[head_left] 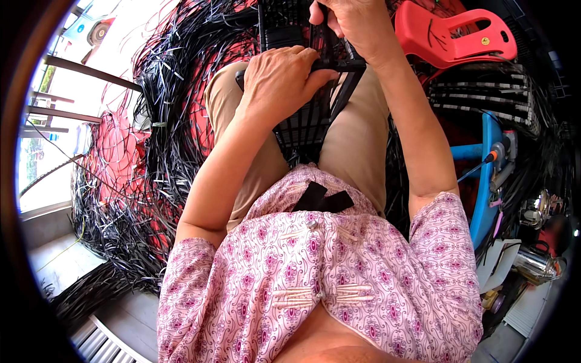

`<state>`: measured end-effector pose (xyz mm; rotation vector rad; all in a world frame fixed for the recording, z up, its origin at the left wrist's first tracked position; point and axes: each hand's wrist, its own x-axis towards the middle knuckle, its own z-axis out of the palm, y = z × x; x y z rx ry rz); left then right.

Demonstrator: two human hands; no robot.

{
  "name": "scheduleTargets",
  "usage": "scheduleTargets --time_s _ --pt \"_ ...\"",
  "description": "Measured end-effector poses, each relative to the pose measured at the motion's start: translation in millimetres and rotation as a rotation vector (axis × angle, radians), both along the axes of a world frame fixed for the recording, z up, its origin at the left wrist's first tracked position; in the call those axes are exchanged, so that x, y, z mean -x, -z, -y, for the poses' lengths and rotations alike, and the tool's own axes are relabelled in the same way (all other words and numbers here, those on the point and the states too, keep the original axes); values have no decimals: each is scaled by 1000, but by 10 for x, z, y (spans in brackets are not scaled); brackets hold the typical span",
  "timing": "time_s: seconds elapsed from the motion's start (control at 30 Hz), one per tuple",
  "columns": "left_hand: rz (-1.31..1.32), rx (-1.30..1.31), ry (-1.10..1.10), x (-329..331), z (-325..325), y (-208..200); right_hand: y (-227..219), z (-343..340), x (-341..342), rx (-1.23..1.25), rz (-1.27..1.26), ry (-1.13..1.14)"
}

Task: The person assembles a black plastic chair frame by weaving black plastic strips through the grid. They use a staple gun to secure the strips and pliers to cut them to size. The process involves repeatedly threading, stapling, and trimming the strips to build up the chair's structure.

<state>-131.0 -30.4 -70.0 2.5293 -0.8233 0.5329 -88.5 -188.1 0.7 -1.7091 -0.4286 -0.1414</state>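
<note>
One black basket [301, 130] points lengthwise straight ahead, the left hand [277, 80] gripping it, fingers together, the right hand's [356, 27] pinch unclear.

A red plastic chair [458, 49] is top R, w/ a blue frame [482, 202] & a shiny metal pot [537, 264] below it, & a white slatted thing [100, 342] is btm L.
</note>
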Motion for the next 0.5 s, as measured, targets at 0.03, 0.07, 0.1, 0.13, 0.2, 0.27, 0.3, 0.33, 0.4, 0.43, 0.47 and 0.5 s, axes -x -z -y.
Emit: scheduleTargets --time_s 0.03,0.07,0.1,0.13,0.2,0.27,0.3,0.33,0.4,0.43,0.47,0.5 --pt "4 5 8 2 -6 4 -6 -4 40 6 18 37" --pt "9 11 16 2 -8 9 -18 -2 97 -12 18 36" --pt "16 7 16 1 -8 13 -34 6 158 -30 19 36" --pt "24 3 16 1 -9 16 -49 8 199 -49 20 36" --pt "30 -4 15 3 -15 26 -88 -6 225 -20 35 84" --pt "36 -6 17 -4 -16 12 -106 -12 221 33 102 133" --pt "38 0 18 -9 -9 7 -97 -17 203 72 157 156" --pt "37 4 20 -6 -5 4 -80 -18 187 110 209 179" --pt "34 21 26 -3 -5 16 -30 2 75 136 234 203" --pt "34 33 30 -15 -10 40 5 17 -22 149 249 214" --pt "34 46 40 -23 -3 48 72 26 -125 174 231 211" --pt "31 37 38 -16 4 34 172 21 -251 197 213 208"
